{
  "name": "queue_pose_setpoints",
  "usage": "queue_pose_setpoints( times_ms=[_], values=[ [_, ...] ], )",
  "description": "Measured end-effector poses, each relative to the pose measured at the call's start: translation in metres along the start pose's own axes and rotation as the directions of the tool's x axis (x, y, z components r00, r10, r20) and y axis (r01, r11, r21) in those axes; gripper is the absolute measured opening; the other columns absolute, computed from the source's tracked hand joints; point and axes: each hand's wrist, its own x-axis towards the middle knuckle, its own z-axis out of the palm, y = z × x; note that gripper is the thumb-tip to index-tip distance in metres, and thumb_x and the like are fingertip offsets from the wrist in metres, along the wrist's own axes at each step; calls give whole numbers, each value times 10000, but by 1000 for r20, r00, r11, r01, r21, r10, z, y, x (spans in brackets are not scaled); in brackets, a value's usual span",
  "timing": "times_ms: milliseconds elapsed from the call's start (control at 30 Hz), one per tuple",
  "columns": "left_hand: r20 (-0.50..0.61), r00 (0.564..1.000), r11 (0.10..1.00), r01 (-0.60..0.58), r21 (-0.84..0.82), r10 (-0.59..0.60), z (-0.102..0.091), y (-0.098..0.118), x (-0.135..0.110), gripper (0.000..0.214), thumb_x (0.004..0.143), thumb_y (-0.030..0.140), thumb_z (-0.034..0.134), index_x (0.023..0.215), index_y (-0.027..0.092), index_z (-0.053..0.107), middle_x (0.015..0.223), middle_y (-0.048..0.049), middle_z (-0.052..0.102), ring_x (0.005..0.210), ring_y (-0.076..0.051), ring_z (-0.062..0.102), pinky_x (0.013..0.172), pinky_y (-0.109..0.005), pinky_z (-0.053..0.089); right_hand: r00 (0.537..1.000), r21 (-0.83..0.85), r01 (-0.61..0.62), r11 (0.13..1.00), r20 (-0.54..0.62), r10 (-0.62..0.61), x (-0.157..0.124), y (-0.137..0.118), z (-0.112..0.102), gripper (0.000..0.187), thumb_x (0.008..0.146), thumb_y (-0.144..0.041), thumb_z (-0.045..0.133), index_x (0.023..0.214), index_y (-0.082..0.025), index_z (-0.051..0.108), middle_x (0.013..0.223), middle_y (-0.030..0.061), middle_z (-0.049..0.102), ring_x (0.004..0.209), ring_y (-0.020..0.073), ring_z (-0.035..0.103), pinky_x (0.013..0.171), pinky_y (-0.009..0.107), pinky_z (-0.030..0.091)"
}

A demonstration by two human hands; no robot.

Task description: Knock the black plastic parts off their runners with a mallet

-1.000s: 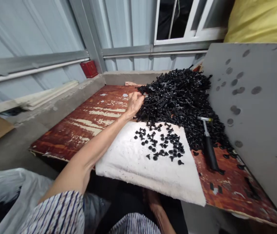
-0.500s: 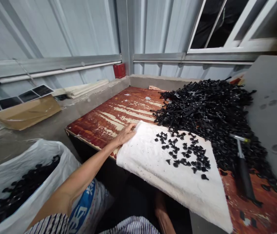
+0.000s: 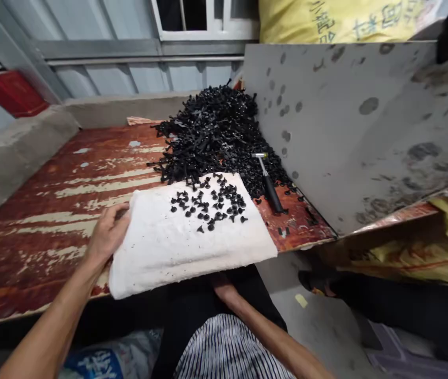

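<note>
A thick white cloth (image 3: 148, 247) lies at the front of the worn red-brown tabletop (image 3: 50, 258), its near side hanging over the edge. My left hand (image 3: 110, 230) is closed on the cloth's left edge, fingers curled, partly hidden by it. Many small black parts with round heads and short stems (image 3: 208, 205) are scattered over the cloth. Below its front edge, my right hand (image 3: 220, 284) reaches under the table; the cloth and the dark space hide its fingers. Behind the cloth rises a big heap of similar black parts (image 3: 216, 131).
A hammer (image 3: 270, 187) with a black handle lies right of the cloth. A spotted grey board (image 3: 326, 116) stands as a partition on the right, with a yellow sack (image 3: 338, 21) behind it. A concrete ledge (image 3: 129, 109) borders the table. At the right edge, part of another person shows.
The view has swung right, so the partition and yellow sacks show more fully. My left hand stays at the cloth's left edge. My right forearm shows more, its hand still under the cloth's front.
</note>
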Motion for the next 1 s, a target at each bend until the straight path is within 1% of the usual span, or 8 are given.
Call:
queue_pose_setpoints(
  times_ms=[67,167,233,300,333,400,667,1000],
  values=[
    [16,1000,997,27,-70,-26,-6,4,-2,439,833,552,394,1203,356,526,1292,61,619,1166,-296,575,1040,-458,463,993,15,0,1000,120,-2,-21,-16,-20,214,935,-356,603,952,-150,657,907,34,671,765,138,638,711,314,548],
    [73,996,994,-53,-93,60,-8,10,-2,524,870,545,364,1291,266,503,1375,-43,583,1285,-305,511,1100,-447,414,967,40,36,999,252,-45,-54,-48,-67,304,969,-354,503,784,-178,669,697,6,662,619,134,626,586,250,511],
    [106,984,989,-139,-51,144,-3,15,3,573,889,537,324,1314,199,507,1418,-111,543,1362,-295,443,1148,-426,352,989,48,121,992,82,-124,-59,-72,-103,328,1003,-377,408,919,-213,679,806,22,695,677,140,657,619,242,531],
    [145,969,979,-203,15,198,3,19,10,615,911,528,267,1352,161,489,1468,-143,490,1402,-280,397,1175,-430,300,920,-125,308,943,-212,-329,-43,-94,-133,300,998,-381,420,983,-231,680,851,37,708,768,158,683,703,256,554],
    [170,962,973,-225,52,213,7,22,13,630,923,523,237,1371,152,477,1492,-148,463,1416,-276,377,1181,-445,279,871,-253,356,900,-258,-417,-28,-102,-145,300,994,-381,426,1051,-224,676,942,61,718,862,174,691,776,281,559],
    [236,947,959,-255,127,220,12,26,19,646,945,512,181,1408,153,454,1533,-141,414,1442,-270,333,1184,-485,244,825,-484,421,767,-146,-545,12,-113,-158,417,1013,-398,346,1228,-179,628,1186,119,682,1104,212,647,964,368,516],
    [440,892,902,-271,336,104,22,38,23,687,976,540,119,1543,190,287,1629,-89,224,1511,-265,137,1193,-538,138,831,-624,499,602,147,-536,150,-106,-151,621,995,-517,219,1381,-169,558,1410,132,554,1347,267,472,1132,485,369],
    [426,893,867,-324,379,147,31,33,43,606,991,454,182,1498,171,358,1550,-129,379,1450,-313,275,1141,-559,228,888,-743,410,529,193,-418,195,-91,-152,606,996,-473,221,1500,-183,390,1489,140,467,1390,295,408,1128,565,321]
  ],
)
